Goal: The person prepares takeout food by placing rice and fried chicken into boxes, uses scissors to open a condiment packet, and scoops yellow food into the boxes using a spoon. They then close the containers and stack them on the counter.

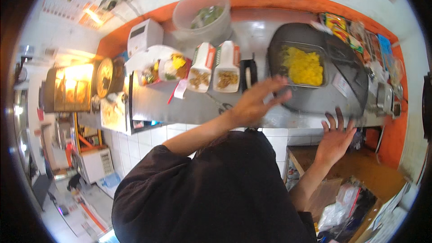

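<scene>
My left hand (258, 103) is over the front of the steel counter (189, 109), fingers apart and holding nothing. Its fingertips are beside the near left corner of a clear plastic container (305, 86) of yellow food (305, 65); I cannot tell if they touch it. That container sits on a large black rounded tray-like piece (287, 33). Farther right, my right hand (334, 138) is raised at the counter's front edge, palm showing and fingers spread, also holding nothing. A small printed packet (341, 84) lies on the black piece.
Two paper takeaway boxes (199, 57) hold brown food pieces. Scissors (221, 104) lie before them. Left are food trays (172, 71) and a white device (145, 37). A plastic tub (202, 17) holds greens. Packets (337, 27) line the right wall; below is a wooden shelf (374, 175).
</scene>
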### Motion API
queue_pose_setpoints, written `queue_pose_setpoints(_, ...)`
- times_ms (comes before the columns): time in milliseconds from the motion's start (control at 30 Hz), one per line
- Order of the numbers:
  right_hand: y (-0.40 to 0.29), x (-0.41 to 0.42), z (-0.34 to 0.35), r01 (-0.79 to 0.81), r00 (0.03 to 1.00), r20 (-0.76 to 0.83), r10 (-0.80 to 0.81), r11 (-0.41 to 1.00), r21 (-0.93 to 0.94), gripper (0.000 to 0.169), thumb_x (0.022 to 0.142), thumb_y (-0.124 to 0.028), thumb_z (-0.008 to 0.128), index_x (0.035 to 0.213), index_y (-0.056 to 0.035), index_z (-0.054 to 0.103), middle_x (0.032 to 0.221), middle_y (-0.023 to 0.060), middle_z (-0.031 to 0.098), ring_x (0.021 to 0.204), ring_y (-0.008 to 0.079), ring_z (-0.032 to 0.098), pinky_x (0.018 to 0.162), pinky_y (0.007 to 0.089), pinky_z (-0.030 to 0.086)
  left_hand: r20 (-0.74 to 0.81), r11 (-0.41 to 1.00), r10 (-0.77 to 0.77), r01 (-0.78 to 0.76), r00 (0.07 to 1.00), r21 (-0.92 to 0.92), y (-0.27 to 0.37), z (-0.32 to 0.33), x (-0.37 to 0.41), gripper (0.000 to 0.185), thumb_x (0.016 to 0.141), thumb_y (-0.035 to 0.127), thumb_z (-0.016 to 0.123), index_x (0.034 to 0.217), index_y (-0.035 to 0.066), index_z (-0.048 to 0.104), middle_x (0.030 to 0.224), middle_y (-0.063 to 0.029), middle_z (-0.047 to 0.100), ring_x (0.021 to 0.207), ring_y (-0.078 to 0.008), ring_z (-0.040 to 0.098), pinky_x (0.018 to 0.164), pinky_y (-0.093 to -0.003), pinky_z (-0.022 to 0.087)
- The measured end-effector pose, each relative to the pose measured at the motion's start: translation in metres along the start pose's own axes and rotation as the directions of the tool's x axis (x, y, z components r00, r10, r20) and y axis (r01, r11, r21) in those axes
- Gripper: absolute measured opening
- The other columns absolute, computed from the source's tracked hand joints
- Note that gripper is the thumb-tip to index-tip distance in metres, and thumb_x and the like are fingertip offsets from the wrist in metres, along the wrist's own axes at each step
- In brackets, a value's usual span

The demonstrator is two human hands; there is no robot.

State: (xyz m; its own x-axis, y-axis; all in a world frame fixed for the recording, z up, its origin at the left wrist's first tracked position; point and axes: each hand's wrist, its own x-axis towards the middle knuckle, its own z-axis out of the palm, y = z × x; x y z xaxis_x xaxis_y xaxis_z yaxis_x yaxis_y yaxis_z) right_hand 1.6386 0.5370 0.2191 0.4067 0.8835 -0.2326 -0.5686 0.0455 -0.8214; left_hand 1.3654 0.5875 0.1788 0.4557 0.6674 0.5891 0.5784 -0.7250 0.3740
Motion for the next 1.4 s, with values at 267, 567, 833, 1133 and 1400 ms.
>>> queue_pose_setpoints(267,0.120,0.021,-0.148,-0.298,0.949,-0.193,0.250,0.913,-0.280,0.063,0.102,-0.033,0.060,0.152,-0.0063,0.033,0.145,0.0155,0.048,0.125,0.0307,0.053,0.096,0.0431,0.044,-0.062,0.709,-0.704,0.694,0.707,-0.128,-0.064,-0.032,-0.274,0.038,0.086,-0.002,0.066,0.123,0.005,0.062,0.126,-0.0161,0.063,0.111,-0.0328,0.063,0.092,-0.0375,0.056)
queue_pose_setpoints(567,0.197,-0.020,-0.026,0.143,0.990,0.102,-0.101,0.744,-0.653,0.035,0.100,-0.013,0.062,0.133,-0.0045,0.056,0.109,0.0089,0.065,0.091,0.0162,0.065,0.080,0.0312,0.053,-0.265,0.361,-0.877,0.914,0.400,0.184,-0.170,-0.140,-0.397,0.038,0.085,0.005,0.069,0.122,0.002,0.062,0.114,-0.0187,0.060,0.105,-0.0370,0.061,0.090,-0.0437,0.051)
queue_pose_setpoints(833,0.319,-0.167,0.213,0.554,0.571,0.722,0.391,0.466,-0.690,0.037,0.096,-0.012,0.062,0.133,-0.0107,0.059,0.109,0.0124,0.067,0.089,0.0259,0.069,0.079,0.0382,0.056,-0.214,0.350,-0.928,0.913,0.306,-0.211,-0.167,-0.173,-0.445,0.019,0.093,0.003,0.064,0.111,-0.002,0.069,0.103,-0.0149,0.066,0.098,-0.0288,0.068,0.087,-0.0377,0.055)
queue_pose_setpoints(1133,0.419,-0.198,0.260,0.809,0.483,0.852,0.200,0.271,-0.522,0.020,0.101,-0.019,0.056,0.114,-0.0035,0.059,0.098,0.0171,0.064,0.080,0.0337,0.068,0.066,0.0440,0.054,0.392,0.456,-0.632,0.729,0.669,-0.510,-0.189,-0.227,-0.369,0.025,0.094,0.011,0.070,0.113,-0.003,0.064,0.108,-0.0166,0.067,0.101,-0.0253,0.068,0.089,-0.0358,0.055)
queue_pose_setpoints(1400,0.435,-0.194,0.242,0.020,0.779,0.429,0.457,0.666,-0.746,0.027,0.106,-0.023,0.052,0.114,0.0015,0.061,0.085,0.0029,0.063,0.071,0.0085,0.057,0.066,0.0238,0.046,0.364,0.358,-0.757,0.810,0.543,-0.464,-0.265,-0.146,-0.397,0.056,0.085,0.012,0.080,0.131,0.003,0.049,0.092,-0.0133,0.068,0.081,-0.0235,0.072,0.073,-0.0360,0.059)
